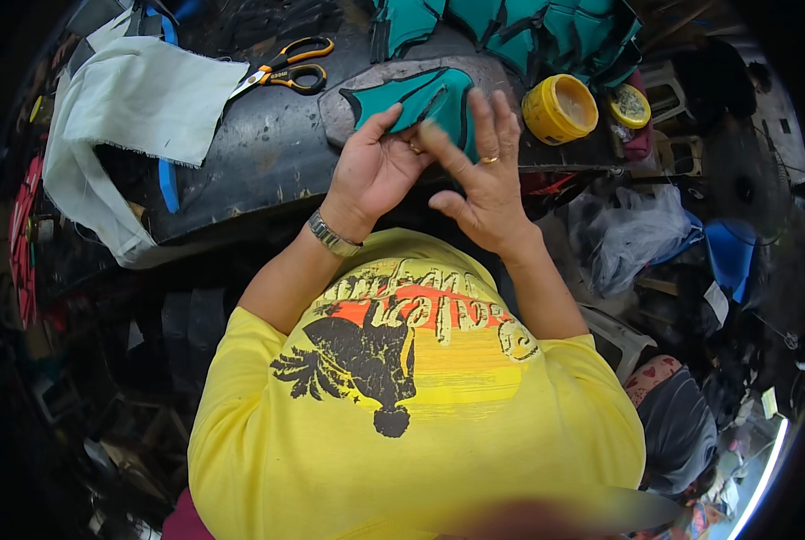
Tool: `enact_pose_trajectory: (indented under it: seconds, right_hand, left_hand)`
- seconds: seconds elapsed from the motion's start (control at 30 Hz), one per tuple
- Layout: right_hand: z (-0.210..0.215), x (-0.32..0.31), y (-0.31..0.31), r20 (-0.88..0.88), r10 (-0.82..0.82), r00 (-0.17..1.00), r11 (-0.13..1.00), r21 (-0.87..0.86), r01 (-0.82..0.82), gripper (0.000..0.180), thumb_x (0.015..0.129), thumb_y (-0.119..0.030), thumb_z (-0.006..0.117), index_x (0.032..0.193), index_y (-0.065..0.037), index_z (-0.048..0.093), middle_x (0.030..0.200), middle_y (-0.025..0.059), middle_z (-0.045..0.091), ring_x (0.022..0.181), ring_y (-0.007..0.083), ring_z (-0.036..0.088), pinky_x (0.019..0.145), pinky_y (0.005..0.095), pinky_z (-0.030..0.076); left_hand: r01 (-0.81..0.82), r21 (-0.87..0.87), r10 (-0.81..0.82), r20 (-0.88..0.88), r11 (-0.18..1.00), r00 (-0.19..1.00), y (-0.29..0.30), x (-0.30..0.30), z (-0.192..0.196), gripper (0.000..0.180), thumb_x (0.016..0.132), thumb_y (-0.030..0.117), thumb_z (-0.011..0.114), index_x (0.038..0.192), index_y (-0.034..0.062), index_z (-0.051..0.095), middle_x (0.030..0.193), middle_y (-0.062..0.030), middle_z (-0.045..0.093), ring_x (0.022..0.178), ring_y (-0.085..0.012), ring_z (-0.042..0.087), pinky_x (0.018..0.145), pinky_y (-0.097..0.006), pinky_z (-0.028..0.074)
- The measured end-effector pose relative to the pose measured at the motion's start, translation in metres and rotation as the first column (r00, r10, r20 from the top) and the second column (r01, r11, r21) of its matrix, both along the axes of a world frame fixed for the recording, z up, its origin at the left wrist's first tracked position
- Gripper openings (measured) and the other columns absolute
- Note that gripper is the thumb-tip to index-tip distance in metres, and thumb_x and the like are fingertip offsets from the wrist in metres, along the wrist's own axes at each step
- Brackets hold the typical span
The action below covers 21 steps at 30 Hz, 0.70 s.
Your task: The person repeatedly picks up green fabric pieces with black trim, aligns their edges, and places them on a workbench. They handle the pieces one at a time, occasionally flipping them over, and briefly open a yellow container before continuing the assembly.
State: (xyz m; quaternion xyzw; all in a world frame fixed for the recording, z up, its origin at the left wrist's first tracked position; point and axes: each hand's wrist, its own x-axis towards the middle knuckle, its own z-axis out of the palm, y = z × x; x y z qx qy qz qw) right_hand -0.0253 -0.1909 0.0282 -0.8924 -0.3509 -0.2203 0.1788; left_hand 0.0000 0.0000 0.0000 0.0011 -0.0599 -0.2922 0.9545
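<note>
on the dark cluttered workbench (267,162), left hand (375,171) pinches a teal piece (420,99); right hand (488,180) spreads flat.

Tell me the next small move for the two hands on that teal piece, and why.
Probably press the teal piece flat onto the grey slab. The left hand pinches its near edge, the right hand hovers with fingers spread over it, and the open yellow tub hints at glue.
</note>
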Motion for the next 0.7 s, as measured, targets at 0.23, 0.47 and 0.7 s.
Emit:
enact_pose_trajectory:
  seconds: [0.23, 0.47, 0.7]
  right_hand:
    - [0.018, 0.005, 0.000, -0.099, 0.220, 0.971, 0.591, 0.805, -0.052, 0.083, 0.093, -0.048, 0.065, 0.156, -0.007, 0.030, 0.152, 0.0235, 0.041, 0.140, 0.0330, 0.040, 0.116, 0.0460, 0.028]
    - [0.024, 0.025, -0.008, -0.510, 0.589, 0.627, 0.274, 0.856, 0.439, 0.085, 0.082, 0.008, 0.066, 0.156, -0.011, 0.026, 0.117, 0.0124, 0.058, 0.108, 0.0167, 0.059, 0.094, 0.0300, 0.051]
    - [0.021, 0.026, -0.005, -0.473, 0.740, 0.479, 0.230, 0.847, 0.480, 0.085, 0.081, 0.010, 0.069, 0.154, -0.010, 0.030, 0.109, 0.0105, 0.063, 0.096, 0.0154, 0.063, 0.088, 0.0278, 0.053]
  left_hand:
    - [-0.091, 0.229, 0.059, 0.139, 0.969, 0.988, 0.007, 0.002, -0.006, 0.035, 0.103, 0.021, 0.048, 0.130, 0.0004, 0.058, 0.124, -0.0121, 0.069, 0.112, -0.0221, 0.067, 0.106, -0.042, 0.046]
    - [-0.339, 0.593, 0.216, 0.270, 0.730, 0.938, -0.005, -0.021, 0.013, 0.049, 0.098, 0.032, 0.060, 0.137, 0.0039, 0.050, 0.129, -0.0105, 0.064, 0.116, -0.0226, 0.064, 0.102, -0.041, 0.050]
    - [-0.372, 0.686, 0.105, 0.399, 0.625, 0.911, 0.002, -0.015, 0.013, 0.043, 0.094, 0.019, 0.068, 0.131, 0.0014, 0.054, 0.125, -0.0100, 0.066, 0.108, -0.0178, 0.066, 0.094, -0.034, 0.054]
